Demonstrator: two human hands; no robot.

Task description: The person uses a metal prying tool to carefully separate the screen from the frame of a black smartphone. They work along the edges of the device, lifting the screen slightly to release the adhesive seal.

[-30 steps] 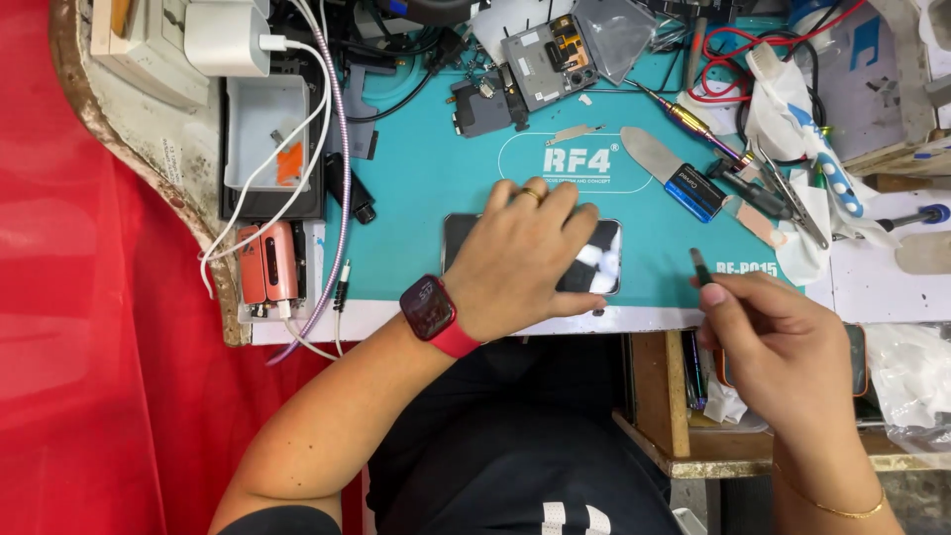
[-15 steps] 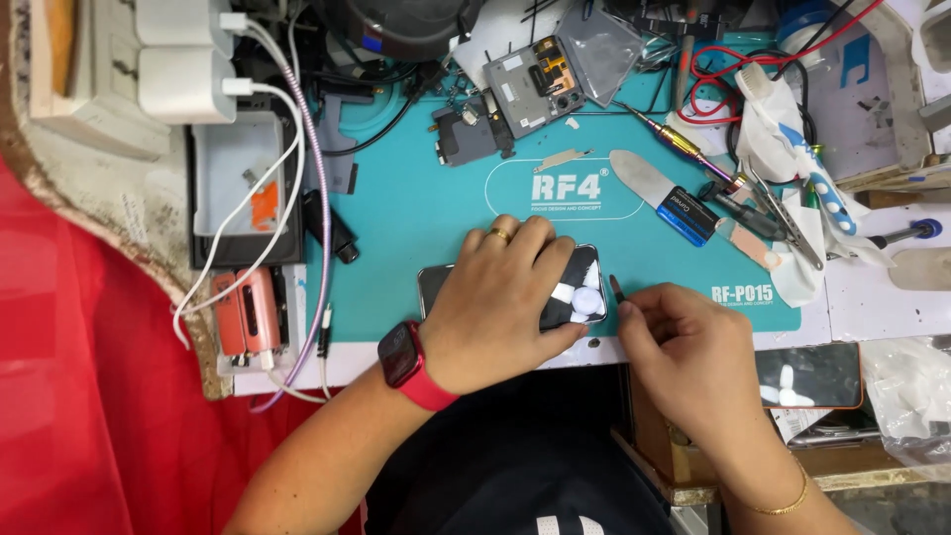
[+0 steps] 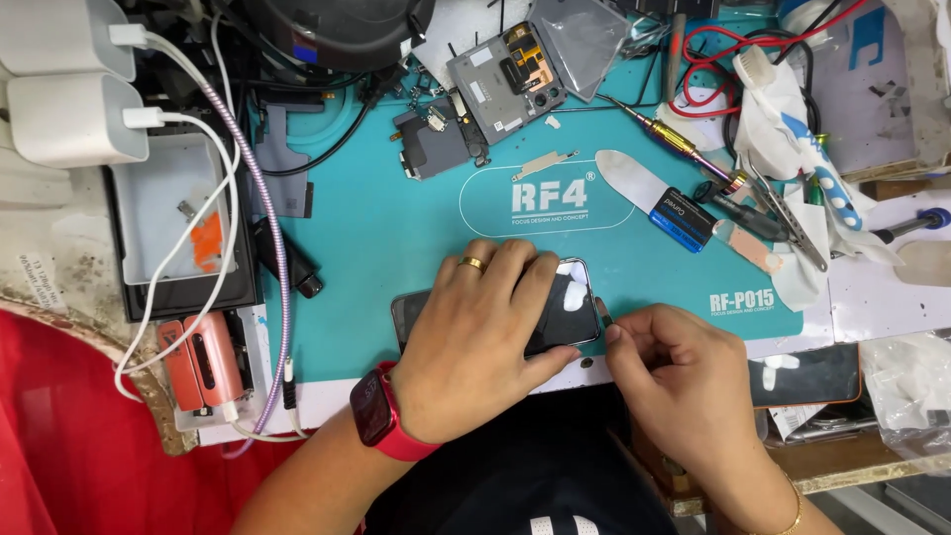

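While your left hand (image 3: 475,342) lies flat over the black glossy rectangular phone (image 3: 555,307), its fingers spread and pressing down on the glass, the phone rests on the teal rubber work mat (image 3: 386,258) near the mat's front edge. Your right hand (image 3: 684,381) sits just beside the phone's right end, thumb and forefinger pinched shut on a thin grey metal prying tool (image 3: 601,309) whose tip touches the phone's right edge. Beyond your left fingertips lies a small bare metal bracket (image 3: 543,163). Farther out from them sits a grey opened phone frame with exposed boards (image 3: 505,79). Out past your right knuckles lies a blue-handled flat metal spatula (image 3: 659,198). A red-strapped watch (image 3: 381,416) wraps your left wrist.
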